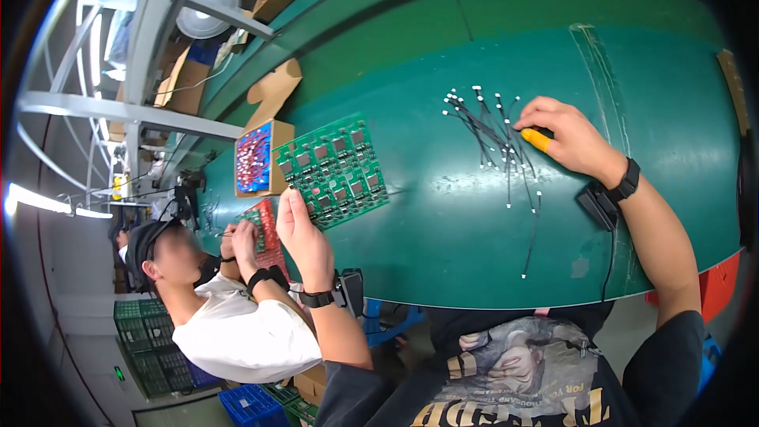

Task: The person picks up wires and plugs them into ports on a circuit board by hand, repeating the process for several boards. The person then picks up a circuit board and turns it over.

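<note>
A long green workbench (443,257) fills the middle, its near edge curving above a grey floor (631,323), with a red bin-like object (718,289) beyond its right end. On the left, grey metal beams (142,113) cross in front of shelving that holds cardboard boxes, and a white strip light (39,199) glows. Lower left, stacked dark green crates (142,324) stand against a pale wall (83,316), with a blue crate (251,407) nearer.

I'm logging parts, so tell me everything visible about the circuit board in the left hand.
The circuit board is a thin, flat, green, roughly rectangular panel carrying two rows of dark square chips among smaller components. The left hand pinches it near its lower-left edge, tilted, apparently lifted above the green tabletop.
</note>
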